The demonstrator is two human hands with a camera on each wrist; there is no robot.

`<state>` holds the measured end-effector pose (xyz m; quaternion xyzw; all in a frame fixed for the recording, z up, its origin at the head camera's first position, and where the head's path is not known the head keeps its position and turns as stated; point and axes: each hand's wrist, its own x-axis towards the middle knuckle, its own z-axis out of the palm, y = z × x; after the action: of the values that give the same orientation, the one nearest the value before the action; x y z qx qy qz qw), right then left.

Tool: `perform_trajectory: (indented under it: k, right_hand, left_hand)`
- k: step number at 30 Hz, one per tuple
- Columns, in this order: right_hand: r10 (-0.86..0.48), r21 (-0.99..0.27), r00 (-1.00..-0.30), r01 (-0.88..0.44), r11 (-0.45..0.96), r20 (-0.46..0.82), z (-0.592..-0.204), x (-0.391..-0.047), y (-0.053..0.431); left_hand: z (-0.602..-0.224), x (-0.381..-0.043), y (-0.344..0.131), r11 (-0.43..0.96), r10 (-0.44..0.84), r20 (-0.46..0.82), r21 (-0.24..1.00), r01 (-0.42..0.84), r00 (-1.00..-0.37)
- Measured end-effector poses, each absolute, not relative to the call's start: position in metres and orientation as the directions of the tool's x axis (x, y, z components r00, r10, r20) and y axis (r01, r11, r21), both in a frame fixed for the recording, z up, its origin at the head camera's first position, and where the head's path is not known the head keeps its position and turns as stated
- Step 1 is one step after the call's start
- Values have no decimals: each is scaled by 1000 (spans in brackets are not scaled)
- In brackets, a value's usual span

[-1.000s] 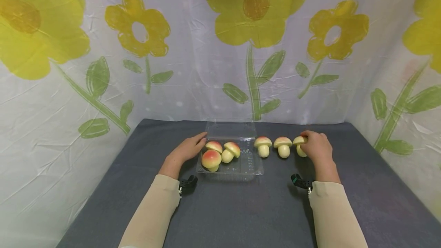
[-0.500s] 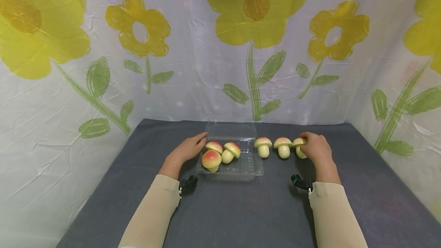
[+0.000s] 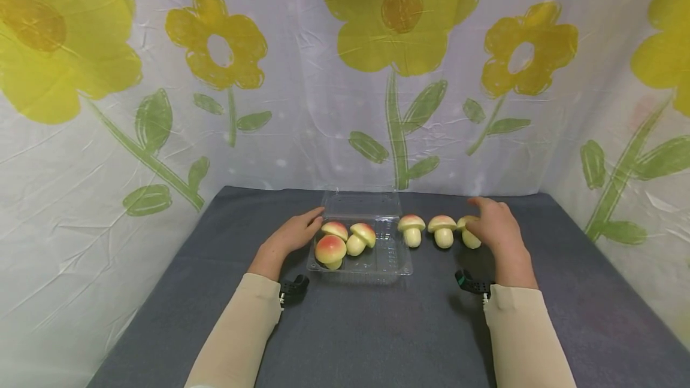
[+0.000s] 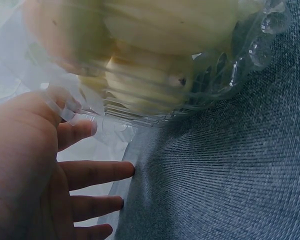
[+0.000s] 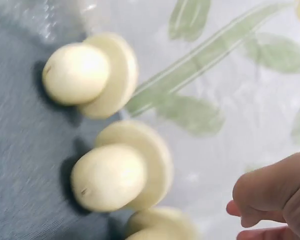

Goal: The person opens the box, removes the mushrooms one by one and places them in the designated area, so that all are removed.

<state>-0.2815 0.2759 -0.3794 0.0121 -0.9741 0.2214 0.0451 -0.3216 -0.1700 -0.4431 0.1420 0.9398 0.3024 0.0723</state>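
My left hand (image 3: 293, 233) lies along the left side of a clear plastic clamshell box (image 3: 390, 259), its lid raised at the back. In the left wrist view the thumb and index finger touch the box's rim, and the other fingers stretch out straight. Three mushrooms with red-and-yellow caps, one at the front (image 3: 330, 249), sit in the box's left half. My right hand (image 3: 497, 226) hovers just above and beside the rightmost mushroom (image 3: 469, 238), holding nothing. That mushroom is partly hidden by the hand. Two more mushrooms (image 3: 443, 232) (image 3: 412, 231) stand to its left.
A dark grey cloth (image 3: 377, 334) covers the table. Behind it hangs a white curtain (image 3: 302, 106) printed with yellow flowers. The box's raised lid (image 3: 361, 202) leans up at the back, near the table's far edge.
My right hand has let go of the rightmost mushroom and lifted slightly, its fingers spreading. That mushroom stays in line with the other two. The left hand and box have not moved.
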Motion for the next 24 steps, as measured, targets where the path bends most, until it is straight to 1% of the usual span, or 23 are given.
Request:
perform_trajectory:
  k: [4,10,19,24]
  right_hand:
    - [-51,-439,-996,-80,895,78,-362,-273,266]
    - [-130,-429,-987,-160,889,99,-343,-264,251]
    - [-207,-416,-964,-259,872,167,-333,-250,226]
    - [-270,-356,-934,-340,870,233,-331,-243,204]
  left_hand:
    - [-444,-322,-170,779,312,-49,585,226,-949]
    - [-443,-322,-170,776,315,-46,588,229,-948]
    - [-445,-322,-171,771,320,-44,592,234,-946]
    - [-444,-322,-171,768,318,-46,598,229,-947]
